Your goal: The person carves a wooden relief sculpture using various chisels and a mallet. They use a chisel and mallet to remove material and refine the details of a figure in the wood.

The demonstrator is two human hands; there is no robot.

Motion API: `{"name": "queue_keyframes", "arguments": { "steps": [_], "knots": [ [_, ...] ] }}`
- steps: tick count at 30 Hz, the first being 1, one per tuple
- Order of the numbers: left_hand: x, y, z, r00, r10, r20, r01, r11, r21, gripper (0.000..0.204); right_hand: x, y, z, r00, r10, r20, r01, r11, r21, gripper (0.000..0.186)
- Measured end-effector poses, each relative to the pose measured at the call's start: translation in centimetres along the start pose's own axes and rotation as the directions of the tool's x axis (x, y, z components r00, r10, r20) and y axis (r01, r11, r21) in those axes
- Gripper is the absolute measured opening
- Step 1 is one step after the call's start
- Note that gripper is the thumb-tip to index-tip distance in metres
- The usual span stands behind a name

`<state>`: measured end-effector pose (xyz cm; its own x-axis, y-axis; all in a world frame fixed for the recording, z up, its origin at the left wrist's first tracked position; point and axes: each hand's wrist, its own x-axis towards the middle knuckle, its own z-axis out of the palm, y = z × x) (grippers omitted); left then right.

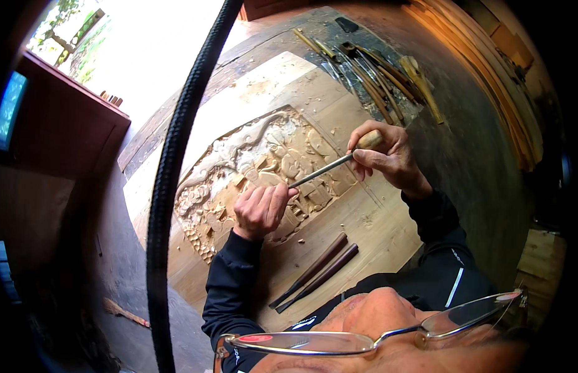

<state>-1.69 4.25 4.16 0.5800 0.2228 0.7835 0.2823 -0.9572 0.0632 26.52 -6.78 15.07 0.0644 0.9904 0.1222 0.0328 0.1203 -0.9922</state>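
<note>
A carving chisel slants over a carved wooden panel, its pale rounded wooden handle up at the right. My right hand is closed round the shank just below that handle. Lower down, my left hand grips the blade end in curled fingers and hides the tip. That hand rests on or just above the relief, whose recessed figures are strewn with small wood chips. On the board's near part lie two dark-handled chisels, side by side.
Several more chisels lie in a heap at the far right of the table, beside a pale wooden mallet-like piece. A wooden-handled tool rests at the lower left. A black braided cord crosses the view. Long boards stand at the right.
</note>
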Motion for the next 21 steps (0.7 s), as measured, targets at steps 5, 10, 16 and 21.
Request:
{"name": "queue_keyframes", "arguments": {
  "steps": [5,10,16,21],
  "knots": [
    [-0.1,-0.2,-0.4,0.996,-0.090,-0.009,0.090,0.996,-0.003,0.020,0.0,-0.4,-4.5,0.938,-0.169,-0.302,0.149,0.985,-0.090,0.012],
    [0.3,-0.4,0.3,0.991,-0.126,0.040,0.128,0.990,-0.050,0.019,10.4,4.2,-18.0,0.785,-0.391,-0.480,0.102,0.846,-0.523,0.023],
    [-0.5,-0.8,0.5,0.977,-0.211,-0.026,0.210,0.977,-0.024,0.013,20.4,11.5,-26.2,0.826,-0.322,-0.463,-0.075,0.751,-0.656,0.024],
    [-0.3,-0.9,-0.2,0.967,-0.254,-0.026,0.253,0.967,-0.014,0.013,24.3,13.2,-27.0,0.844,-0.228,-0.486,-0.187,0.725,-0.663,0.025]
  ]
}}
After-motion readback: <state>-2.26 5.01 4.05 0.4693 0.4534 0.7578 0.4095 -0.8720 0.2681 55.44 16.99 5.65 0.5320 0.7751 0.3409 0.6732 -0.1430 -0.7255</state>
